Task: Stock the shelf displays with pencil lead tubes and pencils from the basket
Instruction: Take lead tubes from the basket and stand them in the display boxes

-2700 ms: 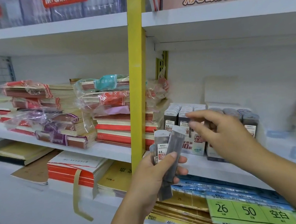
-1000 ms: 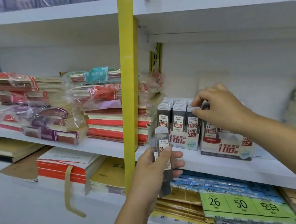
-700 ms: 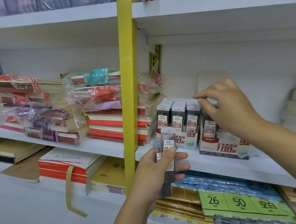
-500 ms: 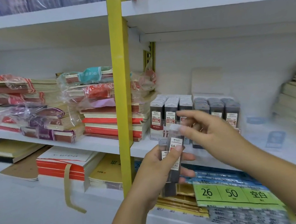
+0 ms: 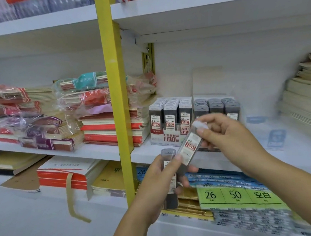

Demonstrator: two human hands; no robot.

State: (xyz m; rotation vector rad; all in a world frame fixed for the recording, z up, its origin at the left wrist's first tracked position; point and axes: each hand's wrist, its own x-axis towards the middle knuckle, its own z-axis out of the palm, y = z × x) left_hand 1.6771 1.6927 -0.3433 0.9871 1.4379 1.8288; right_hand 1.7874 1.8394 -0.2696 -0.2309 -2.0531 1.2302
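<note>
Right hand (image 5: 233,140) pinches one tilted lead tube (image 5: 191,144) by its cap, left hand (image 5: 154,187) grips spare tubes (image 5: 166,155) just below the 0.5 HB display box (image 5: 169,135); a thin pinch may slip, or misfile it.

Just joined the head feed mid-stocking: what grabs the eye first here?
Centre frame, the right hand pinches the capped end of a tilted lead tube whose lower end sits in the left hand, which grips a second tube. Behind them, display boxes of tubes stand on the middle shelf, right of a bright yellow upright.
</note>
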